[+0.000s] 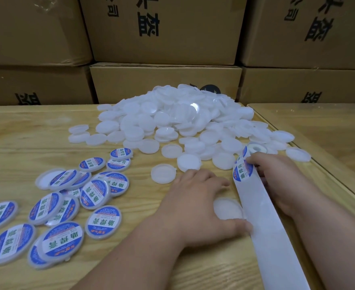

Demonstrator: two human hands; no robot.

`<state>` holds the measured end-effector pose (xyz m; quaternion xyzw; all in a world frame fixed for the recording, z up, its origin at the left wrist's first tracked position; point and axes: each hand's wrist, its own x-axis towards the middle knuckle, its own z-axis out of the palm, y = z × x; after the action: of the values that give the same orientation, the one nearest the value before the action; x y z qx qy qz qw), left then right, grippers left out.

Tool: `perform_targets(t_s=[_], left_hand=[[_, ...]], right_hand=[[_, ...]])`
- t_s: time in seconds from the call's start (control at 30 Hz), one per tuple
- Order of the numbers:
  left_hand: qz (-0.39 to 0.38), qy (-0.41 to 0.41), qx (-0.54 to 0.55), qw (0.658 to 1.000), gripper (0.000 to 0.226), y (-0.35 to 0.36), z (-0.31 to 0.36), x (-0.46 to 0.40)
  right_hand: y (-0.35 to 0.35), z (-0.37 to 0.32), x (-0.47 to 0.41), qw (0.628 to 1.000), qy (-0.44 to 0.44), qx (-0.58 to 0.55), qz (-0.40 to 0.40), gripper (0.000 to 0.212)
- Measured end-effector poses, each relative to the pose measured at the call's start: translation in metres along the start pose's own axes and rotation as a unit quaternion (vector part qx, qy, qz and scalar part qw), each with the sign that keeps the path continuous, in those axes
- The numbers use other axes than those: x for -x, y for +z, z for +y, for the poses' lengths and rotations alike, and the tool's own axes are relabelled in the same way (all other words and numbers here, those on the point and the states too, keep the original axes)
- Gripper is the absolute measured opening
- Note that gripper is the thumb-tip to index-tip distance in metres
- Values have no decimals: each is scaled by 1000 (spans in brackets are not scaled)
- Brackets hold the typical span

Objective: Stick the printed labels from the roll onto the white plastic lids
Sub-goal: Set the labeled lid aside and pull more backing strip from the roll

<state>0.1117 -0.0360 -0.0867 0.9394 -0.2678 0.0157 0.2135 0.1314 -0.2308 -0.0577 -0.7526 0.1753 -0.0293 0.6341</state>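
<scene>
Pinching a round printed label (243, 172) at its upper edge, the right hand (277, 181) has its grip curled on the sticker where it sits on the glossy white backing strip (262, 222). That strip runs smooth and ribbon-flat from the far roll (255, 148) down toward the near edge of the tabletop (22, 130), passing between the two hands. The label shows blue borders and green characters on a white band.

Over to the left hand (195, 199): palm down, fingers spread, its grip is flat on the wood with the thumb reaching to the strip's left edge. Between thumb and fingers lies one blank lid (227, 210), a translucent white plastic disc with a raised rim, just beside the strip.

Further out, another bare lid (163, 173) sits just past the left fingertips. Beyond it a big loose heap of lids (172, 122) spills across the middle of the tabletop, frosted white, round, each with a small tab, some upturned and showing their hollow side.

On the left, the labelled lids (68, 206) lie scattered and overlapping, their blue-and-white stickers covering the tops.

Underneath it all, pale wood with a clear grain pattern. Behind, brown cardboard boxes (162, 38) stand stacked like a wall, matte, with black printed characters.
</scene>
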Motion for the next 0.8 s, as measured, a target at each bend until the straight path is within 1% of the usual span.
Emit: perform_targets(t_s=[0.03,0.07,0.1,0.2,0.27,0.37,0.47,0.57,0.6,0.67,0.8], left_hand=[[-15,5,4,1000,94,-2,-2,0],[-23,10,4,1000,92,-4,-4,0],[-24,15,6,1000,85,-5,-6,0],[2,16,19,1000,64,-5,-6,-1],[27,6,23,999,58,-3,-6,-2],[66,-4,32,997,54,-3,-6,-2],[113,-29,94,989,40,-8,-5,-2],[178,-45,199,963,29,-9,-8,-2],[192,-48,215,956,27,-9,-8,-2],[181,-53,209,960,26,-9,-9,-4],[98,-60,96,989,38,-6,-10,-7]], right_hand=[[-1,0,0,1000,-4,7,-14,22],[-1,1,0,999,-9,13,-28,20],[-2,1,0,999,-14,16,-39,23],[-1,2,3,996,-40,24,-75,43],[1,2,5,993,-53,31,-100,54],[2,3,6,992,-76,30,-99,58],[2,4,5,991,-92,12,-92,61],[2,5,4,991,-101,4,-93,59],[3,5,4,990,-104,8,-98,57],[5,7,4,987,-112,23,-109,53],[8,8,5,986,-123,48,-107,53]])
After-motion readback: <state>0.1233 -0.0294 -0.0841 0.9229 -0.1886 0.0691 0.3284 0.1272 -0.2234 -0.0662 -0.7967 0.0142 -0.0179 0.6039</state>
